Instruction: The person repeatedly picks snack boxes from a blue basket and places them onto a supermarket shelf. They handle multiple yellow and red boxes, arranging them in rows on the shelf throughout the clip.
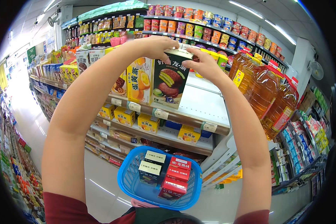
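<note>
My left hand (156, 47) and my right hand (203, 63) are at the upper corners of a dark green snack box (169, 81) with a pale top, which stands upright at the front of the shelf. The left fingers curve over its top and the right fingertips meet its right edge. A yellow box of egg-yolk pies (140, 79) stands beside it on the left. Below, a blue plastic basket (123, 179) holds dark boxes with pale tops (149, 172) on its left side and several red boxes (175, 179) on its right.
The white shelf (205, 102) has price tags along its front edge. Small yellow boxes (148, 123) sit on the shelf underneath. Large bottles of amber oil (261, 86) stand on the right. Instant noodle cups (198, 29) line the back wall shelves. A tiled floor aisle (25, 120) runs at the left.
</note>
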Demonstrator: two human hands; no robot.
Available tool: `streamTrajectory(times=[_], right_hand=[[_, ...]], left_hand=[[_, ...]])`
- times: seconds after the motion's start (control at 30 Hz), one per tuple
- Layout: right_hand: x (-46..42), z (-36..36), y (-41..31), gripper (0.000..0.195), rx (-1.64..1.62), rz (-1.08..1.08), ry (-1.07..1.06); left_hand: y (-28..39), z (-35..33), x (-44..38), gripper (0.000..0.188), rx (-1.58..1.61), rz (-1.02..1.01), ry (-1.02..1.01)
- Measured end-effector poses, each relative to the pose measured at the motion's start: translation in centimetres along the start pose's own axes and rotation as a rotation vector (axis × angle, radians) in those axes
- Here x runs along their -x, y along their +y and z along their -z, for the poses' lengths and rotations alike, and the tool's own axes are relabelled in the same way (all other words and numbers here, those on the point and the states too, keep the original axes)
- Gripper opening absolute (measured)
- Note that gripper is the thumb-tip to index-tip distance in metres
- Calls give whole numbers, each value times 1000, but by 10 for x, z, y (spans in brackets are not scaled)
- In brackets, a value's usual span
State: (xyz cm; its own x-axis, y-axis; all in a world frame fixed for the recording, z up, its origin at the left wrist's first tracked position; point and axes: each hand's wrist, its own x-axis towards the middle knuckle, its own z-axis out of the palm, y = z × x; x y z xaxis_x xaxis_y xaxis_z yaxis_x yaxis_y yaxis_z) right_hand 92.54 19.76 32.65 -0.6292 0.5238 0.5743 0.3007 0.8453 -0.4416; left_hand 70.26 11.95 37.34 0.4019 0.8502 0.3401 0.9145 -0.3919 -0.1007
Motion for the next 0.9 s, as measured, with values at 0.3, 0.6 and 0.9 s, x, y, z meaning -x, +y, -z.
streamTrajectory(times=[0.3,0.6,0.9], right_hand=[[-18,-19,26,65,-64,-100,-53],[21,-38,27,66,349,249,444],[247,-190,25,59,204,137,-224]], left_hand=[[-12,-13,-22,64,-163,97,-218],[-17,-58,-14,78,-240,-157,404],[97,-221,192,76,197,-78,216]])
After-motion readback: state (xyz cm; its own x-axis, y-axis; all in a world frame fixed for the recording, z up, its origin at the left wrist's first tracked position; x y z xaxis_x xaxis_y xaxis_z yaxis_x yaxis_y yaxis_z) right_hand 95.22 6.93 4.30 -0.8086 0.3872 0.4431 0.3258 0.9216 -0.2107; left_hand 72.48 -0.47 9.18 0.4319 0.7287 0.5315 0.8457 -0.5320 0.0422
